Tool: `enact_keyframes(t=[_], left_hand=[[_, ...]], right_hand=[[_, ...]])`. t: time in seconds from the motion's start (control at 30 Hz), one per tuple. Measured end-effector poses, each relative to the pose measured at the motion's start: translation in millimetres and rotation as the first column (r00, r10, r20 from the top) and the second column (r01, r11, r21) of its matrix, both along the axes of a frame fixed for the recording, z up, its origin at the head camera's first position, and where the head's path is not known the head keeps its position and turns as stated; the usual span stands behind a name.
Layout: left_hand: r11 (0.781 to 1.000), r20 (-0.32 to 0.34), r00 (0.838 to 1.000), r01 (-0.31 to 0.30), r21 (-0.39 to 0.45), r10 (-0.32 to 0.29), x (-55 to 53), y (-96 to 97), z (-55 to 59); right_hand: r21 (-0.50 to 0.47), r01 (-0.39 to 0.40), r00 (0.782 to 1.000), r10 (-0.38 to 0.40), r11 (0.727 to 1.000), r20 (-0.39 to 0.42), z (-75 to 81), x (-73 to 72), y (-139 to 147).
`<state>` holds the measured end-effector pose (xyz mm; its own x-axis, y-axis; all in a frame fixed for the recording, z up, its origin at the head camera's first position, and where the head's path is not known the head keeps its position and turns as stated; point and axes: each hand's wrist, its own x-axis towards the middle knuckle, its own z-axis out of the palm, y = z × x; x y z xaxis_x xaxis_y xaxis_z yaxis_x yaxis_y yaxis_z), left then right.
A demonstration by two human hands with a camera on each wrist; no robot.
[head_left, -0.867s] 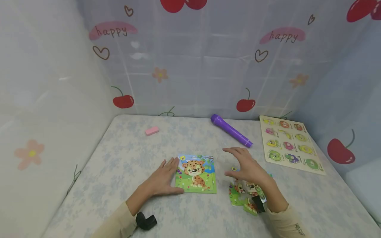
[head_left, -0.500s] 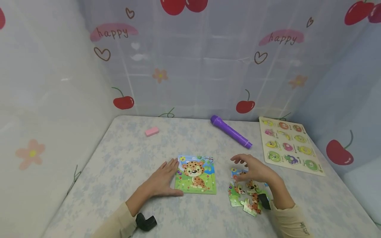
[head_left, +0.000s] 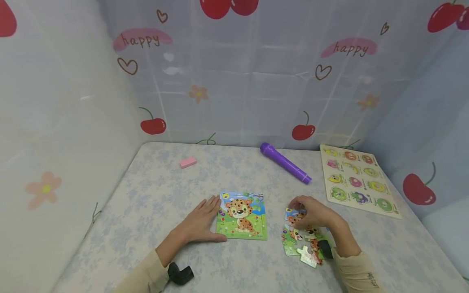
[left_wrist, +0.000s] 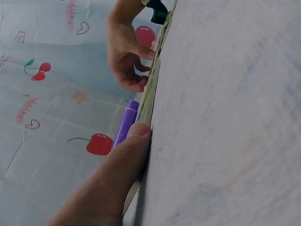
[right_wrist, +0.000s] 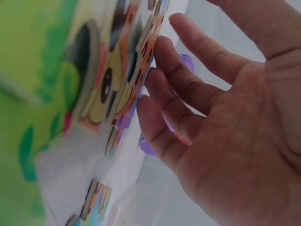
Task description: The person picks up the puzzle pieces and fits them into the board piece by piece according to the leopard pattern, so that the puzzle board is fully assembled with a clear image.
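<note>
Leopard board, spread left hand touching its edge, right hand loosely curved, gripping nothing, fingertips by puzzle pieces

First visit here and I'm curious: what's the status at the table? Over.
Left hand against left edge of leopard board. Right hand over puzzle pieces, no grip visible. Purple rod lies farther back, out of the way.
</note>
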<state>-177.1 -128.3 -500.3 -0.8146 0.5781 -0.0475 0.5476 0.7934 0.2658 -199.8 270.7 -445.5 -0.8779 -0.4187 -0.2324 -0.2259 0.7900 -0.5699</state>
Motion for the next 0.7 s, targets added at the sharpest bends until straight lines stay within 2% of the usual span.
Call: enact_keyframes(t=[0.3, 0.7], left_hand=[[1.0, 0.005, 1.0, 0.013, 0.01, -0.013, 0.1, 0.0, 3.7], [1.0, 0.001, 1.0, 0.011, -0.004, -0.011, -0.5, 0.1, 1.2]], right_hand=[[-0.009, 0.001, 1.0, -0.001, 1.0, 0.012, -0.7, -0.6, -2.2], [0.028, -0.002, 1.0, 0.002, 1.0, -0.013, 1.7, 0.9, -9.3]])
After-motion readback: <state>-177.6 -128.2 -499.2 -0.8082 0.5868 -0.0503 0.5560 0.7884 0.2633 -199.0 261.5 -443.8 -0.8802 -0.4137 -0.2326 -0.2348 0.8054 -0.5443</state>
